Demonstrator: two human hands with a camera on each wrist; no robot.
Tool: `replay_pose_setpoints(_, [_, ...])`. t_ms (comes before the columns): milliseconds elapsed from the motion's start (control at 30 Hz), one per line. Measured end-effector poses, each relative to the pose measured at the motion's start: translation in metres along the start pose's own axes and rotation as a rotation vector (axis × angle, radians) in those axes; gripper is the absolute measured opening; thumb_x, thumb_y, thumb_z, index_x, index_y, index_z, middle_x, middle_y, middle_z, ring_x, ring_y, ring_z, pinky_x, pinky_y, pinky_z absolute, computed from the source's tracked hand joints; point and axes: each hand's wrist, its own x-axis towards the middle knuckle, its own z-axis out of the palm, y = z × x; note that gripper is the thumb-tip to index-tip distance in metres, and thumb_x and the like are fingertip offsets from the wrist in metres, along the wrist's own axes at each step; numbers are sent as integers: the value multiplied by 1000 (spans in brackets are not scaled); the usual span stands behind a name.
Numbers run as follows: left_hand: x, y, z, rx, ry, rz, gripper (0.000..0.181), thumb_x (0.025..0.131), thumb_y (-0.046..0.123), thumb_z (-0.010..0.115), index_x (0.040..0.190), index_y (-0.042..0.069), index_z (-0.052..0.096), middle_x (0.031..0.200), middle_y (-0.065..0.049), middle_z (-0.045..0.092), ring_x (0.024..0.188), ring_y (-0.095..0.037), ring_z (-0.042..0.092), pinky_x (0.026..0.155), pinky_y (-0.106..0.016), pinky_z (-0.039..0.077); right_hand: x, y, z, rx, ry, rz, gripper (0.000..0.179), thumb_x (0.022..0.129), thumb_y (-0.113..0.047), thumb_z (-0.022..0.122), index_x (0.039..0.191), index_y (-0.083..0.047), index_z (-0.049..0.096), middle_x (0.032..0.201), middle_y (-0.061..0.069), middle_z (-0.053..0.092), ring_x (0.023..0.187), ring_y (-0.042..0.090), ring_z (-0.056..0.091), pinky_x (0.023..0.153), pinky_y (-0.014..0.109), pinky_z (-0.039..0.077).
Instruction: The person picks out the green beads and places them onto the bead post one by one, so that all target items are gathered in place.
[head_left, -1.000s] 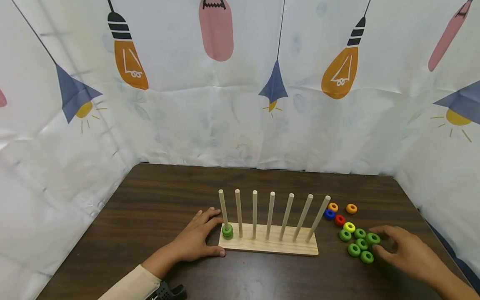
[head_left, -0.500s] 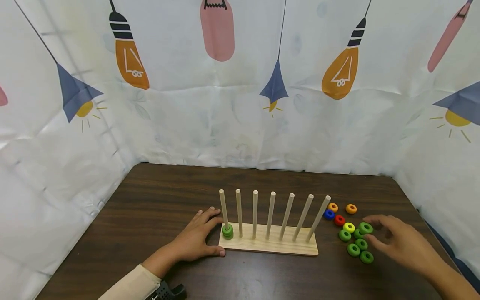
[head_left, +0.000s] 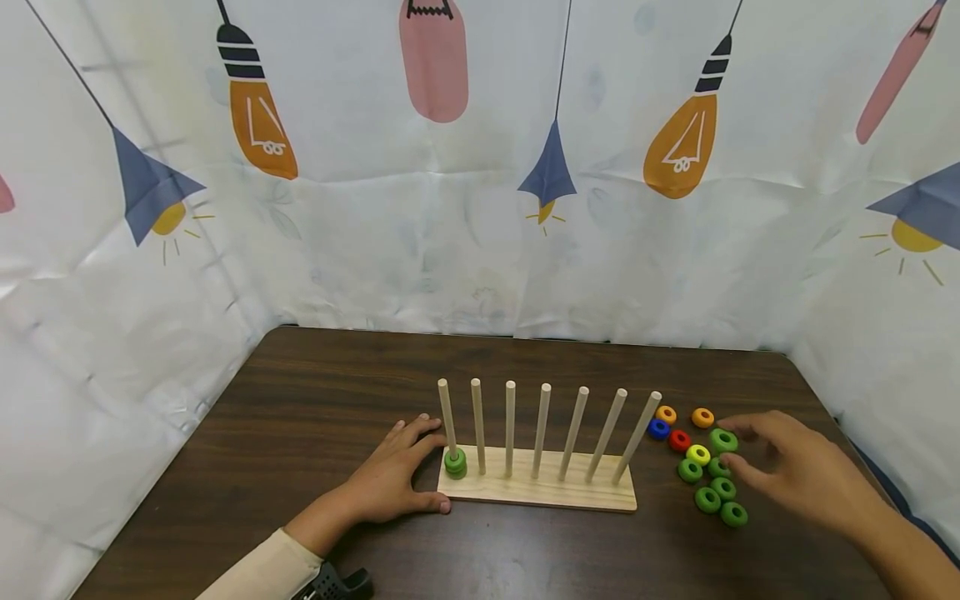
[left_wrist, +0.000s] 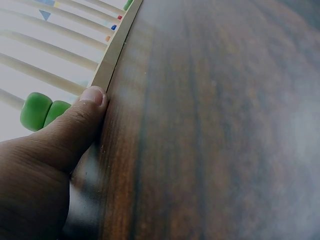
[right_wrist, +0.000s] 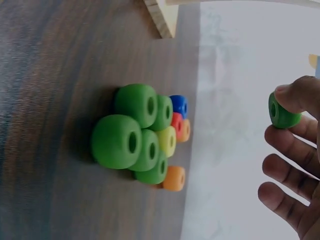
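Note:
My right hand (head_left: 802, 467) pinches a green bead (right_wrist: 286, 116) between thumb and index finger, its other fingers lying behind, above the table in the right wrist view. In the head view this held bead is near the back of the loose green beads (right_wrist: 112, 142). My left hand (head_left: 390, 479) holds the left end of a wooden peg board (head_left: 540, 492), thumb against its front edge and fingers by the back corner. Green beads (left_wrist: 35, 111) sit stacked low on the leftmost peg (head_left: 447, 417). The other pegs are bare.
By the board's right end lie a blue bead (head_left: 658, 436), a red bead (head_left: 678, 447), a yellow bead (head_left: 690, 455) and orange beads (right_wrist: 172, 179). The dark wooden table (head_left: 352, 375) meets a printed white curtain (head_left: 360, 250) at the back.
My right hand has moved the pinched green bead up and to the left in the head view, away from the front of the cluster. My left hand and the peg board stay put.

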Motion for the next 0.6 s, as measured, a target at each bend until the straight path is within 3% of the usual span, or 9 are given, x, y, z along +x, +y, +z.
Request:
replay_pose_setpoints(400, [-1, 0, 0, -6, 10, 3, 80, 79, 68, 76, 140, 18, 58, 160, -15, 35, 151, -43, 22, 121, -65, 14, 13, -9, -11, -14, 93, -115, 51, 68, -17, 96, 114, -22, 73, 102, -13, 66, 85, 9, 61, 63, 30, 53])
replay_pose_setpoints(600, [0, -1, 1, 0, -6, -10, 84, 78, 72, 74, 142, 20, 57, 162, -13, 32, 152, -40, 20, 122, -64, 13, 19, -13, -15, -8, 133, -157, 52, 68, -19, 96, 115, -23, 73, 103, -14, 67, 88, 11, 62, 68, 19, 48])
